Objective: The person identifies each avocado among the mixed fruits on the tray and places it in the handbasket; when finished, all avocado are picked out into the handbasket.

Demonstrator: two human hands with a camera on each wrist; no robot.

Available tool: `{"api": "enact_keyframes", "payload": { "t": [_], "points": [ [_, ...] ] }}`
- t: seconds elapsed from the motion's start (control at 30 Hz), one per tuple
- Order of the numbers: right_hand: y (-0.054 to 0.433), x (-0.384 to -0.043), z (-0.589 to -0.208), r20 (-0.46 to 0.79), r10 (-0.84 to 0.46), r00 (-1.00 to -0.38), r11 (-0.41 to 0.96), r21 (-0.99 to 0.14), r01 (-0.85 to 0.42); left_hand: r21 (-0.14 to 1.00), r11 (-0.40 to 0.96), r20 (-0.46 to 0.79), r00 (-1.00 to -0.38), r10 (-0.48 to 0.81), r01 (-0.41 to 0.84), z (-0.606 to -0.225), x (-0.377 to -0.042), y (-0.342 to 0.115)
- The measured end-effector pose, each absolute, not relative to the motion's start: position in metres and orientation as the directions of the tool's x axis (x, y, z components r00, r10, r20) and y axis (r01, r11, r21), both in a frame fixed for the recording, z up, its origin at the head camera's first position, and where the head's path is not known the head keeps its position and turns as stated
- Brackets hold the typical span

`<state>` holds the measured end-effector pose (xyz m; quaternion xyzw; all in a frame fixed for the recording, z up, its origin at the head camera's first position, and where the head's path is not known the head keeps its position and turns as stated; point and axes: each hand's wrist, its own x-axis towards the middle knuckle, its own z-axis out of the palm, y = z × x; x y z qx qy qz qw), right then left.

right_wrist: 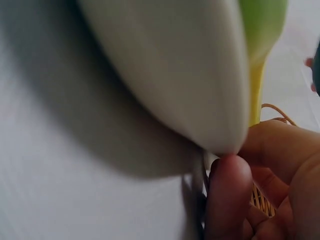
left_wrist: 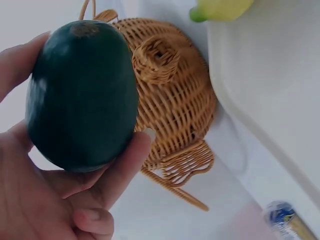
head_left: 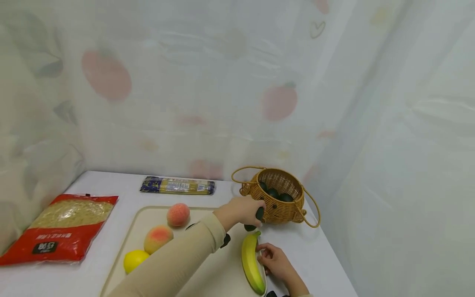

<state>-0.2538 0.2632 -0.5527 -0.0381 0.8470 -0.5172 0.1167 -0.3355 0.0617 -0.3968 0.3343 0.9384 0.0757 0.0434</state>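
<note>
In the head view my left hand (head_left: 243, 209) reaches across the tray to the front of a wicker basket (head_left: 276, 211). It grips a dark green avocado (left_wrist: 82, 97), with thumb and fingers around its sides in the left wrist view. Several dark green fruits (head_left: 273, 193) lie inside the basket. At the tray's right edge is my right hand (head_left: 274, 260), beside a yellow banana (head_left: 251, 264). Its thumb and fingers pinch the rim of the cream tray (right_wrist: 190, 75), as the right wrist view shows closely.
On the tray's left are a pinkish-red peach (head_left: 178, 215), a larger peach (head_left: 157, 238) and a lemon (head_left: 135, 260), partly behind the left sleeve. A red bag (head_left: 63, 227) lies at the left. Behind the tray lies a long noodle packet (head_left: 178, 186). Curtains surround the table.
</note>
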Motion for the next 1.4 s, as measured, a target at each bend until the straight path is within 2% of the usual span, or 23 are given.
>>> {"api": "enact_keyframes", "payload": {
  "t": [0.13,0.53,0.77,1.07,1.17,1.4],
  "points": [
    [0.264,-0.251,-0.552,-0.147,-0.182,-0.972,0.459,-0.887,0.048,0.108,0.778,-0.016,-0.781,0.624,0.620,-0.385,-0.343,0.079],
    [0.263,-0.254,-0.557,-0.126,-0.181,-0.975,0.456,-0.889,0.030,0.089,0.837,0.063,-0.842,0.536,0.539,-0.367,-0.361,0.117],
    [0.261,-0.254,-0.554,-0.123,-0.194,-0.973,0.436,-0.900,0.027,0.053,0.878,0.165,-0.872,0.461,0.475,-0.362,-0.376,0.133],
    [0.268,-0.252,-0.558,-0.101,-0.192,-0.976,0.441,-0.898,0.007,-0.172,0.855,0.151,-0.845,0.513,0.488,-0.361,-0.409,0.154],
    [0.268,-0.251,-0.558,-0.097,-0.189,-0.977,0.432,-0.902,0.006,-0.141,0.858,0.110,-0.853,0.509,0.494,-0.369,-0.418,0.159],
    [0.260,-0.254,-0.561,-0.111,-0.175,-0.978,0.424,-0.905,0.027,0.041,0.877,0.097,-0.876,0.473,0.478,-0.387,-0.436,0.159]
  ]
}}
